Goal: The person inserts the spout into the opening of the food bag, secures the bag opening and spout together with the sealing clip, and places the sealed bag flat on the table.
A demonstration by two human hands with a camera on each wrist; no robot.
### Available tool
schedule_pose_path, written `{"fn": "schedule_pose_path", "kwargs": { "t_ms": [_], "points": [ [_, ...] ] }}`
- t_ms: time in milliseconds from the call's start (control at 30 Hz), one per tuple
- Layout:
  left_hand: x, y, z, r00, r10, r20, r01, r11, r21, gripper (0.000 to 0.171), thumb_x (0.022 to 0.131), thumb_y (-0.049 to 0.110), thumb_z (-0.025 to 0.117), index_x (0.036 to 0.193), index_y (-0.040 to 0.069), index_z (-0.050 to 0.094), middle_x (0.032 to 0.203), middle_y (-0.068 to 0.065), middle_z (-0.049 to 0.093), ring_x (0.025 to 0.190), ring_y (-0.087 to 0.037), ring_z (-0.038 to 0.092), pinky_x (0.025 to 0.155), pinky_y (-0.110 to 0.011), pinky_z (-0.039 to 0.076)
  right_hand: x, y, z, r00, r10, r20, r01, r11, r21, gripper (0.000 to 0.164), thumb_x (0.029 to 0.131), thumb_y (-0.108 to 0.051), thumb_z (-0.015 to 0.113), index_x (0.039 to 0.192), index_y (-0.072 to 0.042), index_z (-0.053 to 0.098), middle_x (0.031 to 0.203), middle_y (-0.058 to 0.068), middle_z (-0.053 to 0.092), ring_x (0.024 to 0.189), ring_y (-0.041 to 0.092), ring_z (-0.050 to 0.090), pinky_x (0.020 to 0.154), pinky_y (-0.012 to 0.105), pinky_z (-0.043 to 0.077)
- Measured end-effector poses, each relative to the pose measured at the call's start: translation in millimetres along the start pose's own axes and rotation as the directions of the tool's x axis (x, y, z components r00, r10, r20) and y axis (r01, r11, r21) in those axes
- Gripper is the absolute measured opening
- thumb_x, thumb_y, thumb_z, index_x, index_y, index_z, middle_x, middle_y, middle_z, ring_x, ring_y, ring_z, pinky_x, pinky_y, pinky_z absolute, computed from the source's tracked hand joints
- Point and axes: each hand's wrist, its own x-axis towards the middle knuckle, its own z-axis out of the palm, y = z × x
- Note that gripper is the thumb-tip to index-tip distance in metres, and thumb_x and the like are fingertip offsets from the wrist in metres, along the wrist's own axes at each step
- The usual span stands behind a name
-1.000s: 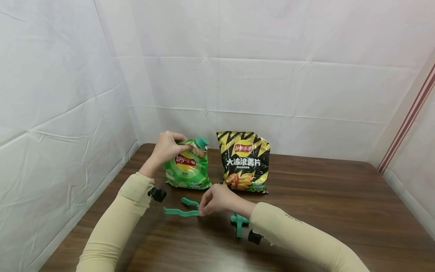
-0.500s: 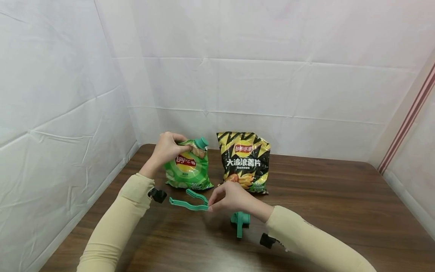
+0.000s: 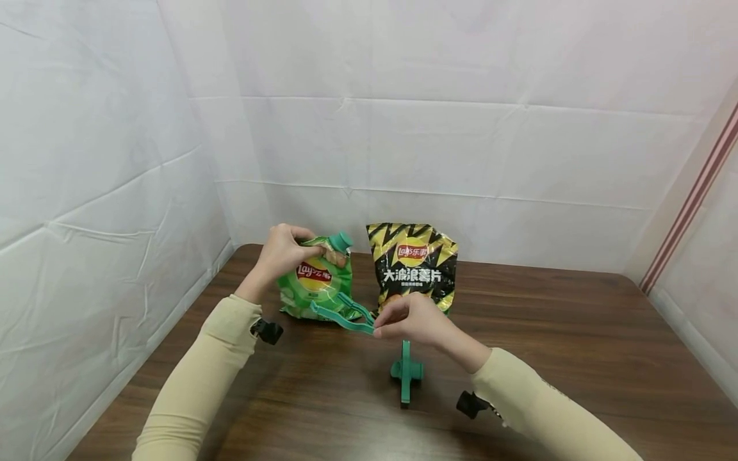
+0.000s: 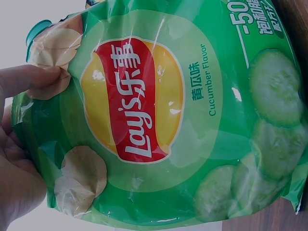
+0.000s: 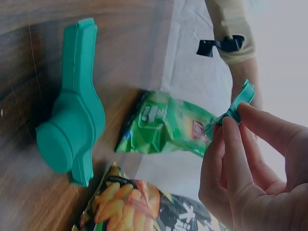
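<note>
My left hand (image 3: 285, 251) pinches the top of a green cucumber-flavor chip bag (image 3: 317, 288), thumb on the front face. A teal round cap (image 3: 342, 241) pokes up from the bag's top right corner, also visible as a teal cap (image 4: 38, 31) in the left wrist view. My right hand (image 3: 418, 320) pinches the joined end of a teal bag clip (image 3: 344, 319). Its two arms are spread and point left, overlapping the green bag's lower part in the head view. Thumb and fingertips of the right hand (image 5: 255, 163) hold the clip (image 5: 244, 96) in the right wrist view.
A second teal bag clip with a round capped spout (image 3: 406, 371) lies on the wooden table (image 3: 548, 346) below my right hand. A black-and-yellow chip bag (image 3: 412, 266) stands right of the green one. White cloth (image 3: 438, 147) hangs behind the table.
My right hand has lifted the teal clip off the table and carried it up and to the right, toward the front of the green bag. The left hand and its bag stay in place.
</note>
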Motion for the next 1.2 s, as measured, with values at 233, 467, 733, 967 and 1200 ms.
{"fn": "schedule_pose_path", "kwargs": {
  "t_ms": [233, 467, 733, 967, 1200],
  "points": [
    [1.0, 0.5, 0.3, 1.0, -0.012, 0.004, 0.012, 1.0, -0.001, 0.014, 0.079, 0.02, 0.076, 0.084, 0.008, 0.077, 0.079, -0.009, 0.073, 0.065, -0.018, 0.063, 0.057, -0.029, 0.049, -2.3, 2.2, -15.7, 0.998, 0.009, -0.066, -0.008, 1.0, 0.026, 0.011, 0.078, -0.025, 0.078, 0.086, -0.018, 0.076, 0.09, -0.003, 0.073, 0.082, 0.014, 0.067, 0.073, 0.03, 0.053],
    [0.8, 0.7, 0.4, 1.0, 0.003, -0.009, -0.002, 1.0, 0.01, 0.014, 0.078, 0.02, 0.076, 0.084, 0.007, 0.077, 0.079, -0.009, 0.073, 0.066, -0.018, 0.063, 0.058, -0.029, 0.049, -0.2, 2.2, -28.1, 0.995, 0.036, -0.093, -0.028, 0.995, 0.095, 0.013, 0.079, -0.023, 0.078, 0.089, -0.014, 0.076, 0.088, 0.003, 0.074, 0.079, 0.012, 0.068, 0.072, 0.031, 0.054],
    [-0.8, 0.1, 0.3, 1.0, 0.007, -0.016, -0.007, 1.0, 0.009, 0.013, 0.079, 0.02, 0.076, 0.082, 0.007, 0.077, 0.077, -0.009, 0.073, 0.063, -0.018, 0.063, 0.056, -0.028, 0.049, 6.1, 0.9, -32.3, 0.992, 0.039, -0.117, -0.03, 0.996, 0.083, 0.014, 0.08, -0.026, 0.077, 0.089, -0.016, 0.076, 0.085, 0.002, 0.074, 0.084, 0.026, 0.068, 0.071, 0.038, 0.053],
    [-0.8, 0.1, 0.1, 1.0, 0.007, -0.024, -0.006, 1.0, 0.012, 0.013, 0.078, 0.02, 0.076, 0.082, 0.007, 0.077, 0.078, -0.009, 0.073, 0.064, -0.017, 0.064, 0.057, -0.028, 0.049, 14.3, -1.7, -32.9, 0.988, 0.062, -0.142, -0.049, 0.995, 0.091, 0.015, 0.08, -0.027, 0.077, 0.091, -0.017, 0.075, 0.089, 0.0, 0.072, 0.089, 0.023, 0.065, 0.079, 0.045, 0.052],
    [-2.3, -0.1, -0.1, 1.0, -0.002, -0.014, 0.002, 1.0, 0.0, 0.014, 0.079, 0.02, 0.076, 0.084, 0.007, 0.077, 0.079, -0.009, 0.073, 0.064, -0.017, 0.063, 0.056, -0.029, 0.049, 24.5, -2.0, -30.5, 0.988, 0.049, -0.149, -0.035, 0.994, 0.099, 0.016, 0.08, -0.028, 0.076, 0.091, -0.017, 0.075, 0.09, 0.0, 0.072, 0.088, 0.016, 0.065, 0.085, 0.047, 0.05]
  ]
}}
